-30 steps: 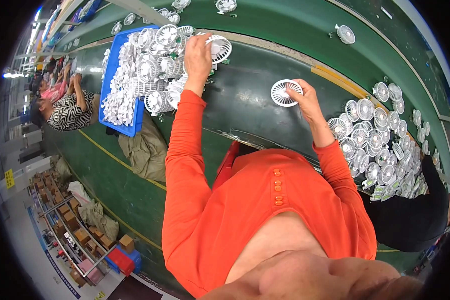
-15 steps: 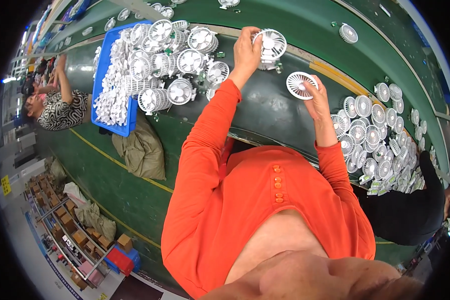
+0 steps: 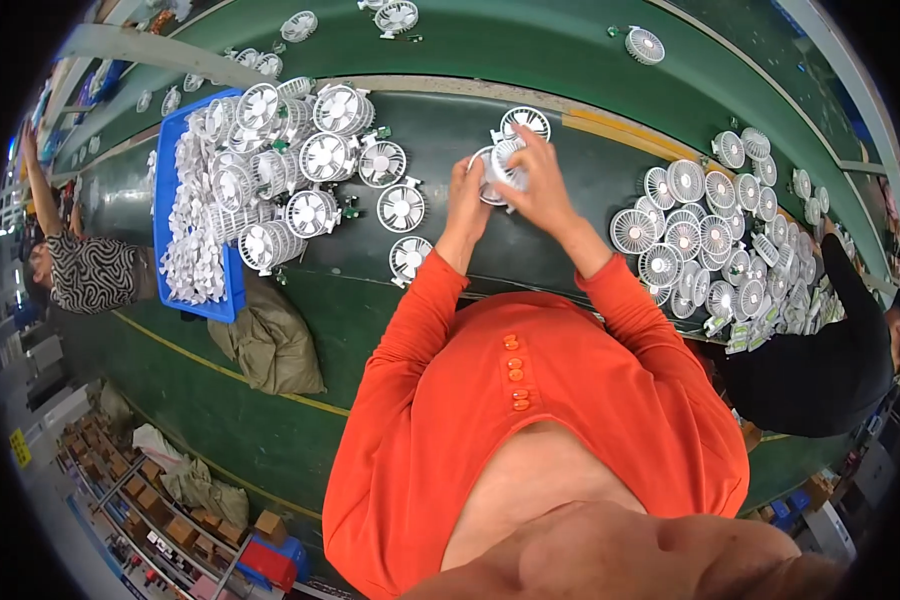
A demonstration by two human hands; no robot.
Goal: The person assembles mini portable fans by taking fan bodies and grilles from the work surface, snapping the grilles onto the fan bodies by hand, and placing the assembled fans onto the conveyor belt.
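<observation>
In front of me, both hands meet over the dark green tabletop. My left hand [image 3: 464, 208] is closed around the edge of a white fan housing [image 3: 484, 172]. My right hand [image 3: 544, 190] is closed on a round white slatted grille [image 3: 510, 160], holding it against the housing; its fingers partly cover both pieces. Just beyond them lies another white fan [image 3: 526, 123] with its blades showing. To the left of my hands, loose fans [image 3: 401, 208] lie on the tabletop, some with small green circuit boards attached.
At left, a blue tray [image 3: 232, 285] holds small white parts, with stacked fans [image 3: 339, 108] beside and over it. A pile of grilles and fans [image 3: 715, 237] spreads at right, near a person in black [image 3: 805, 385]. Beyond runs a green conveyor [image 3: 530, 45] carrying fans.
My left hand has come back from the far fans, now holding a housing. My right hand has moved left, bringing its grille against that housing. The whole view has shifted somewhat.
</observation>
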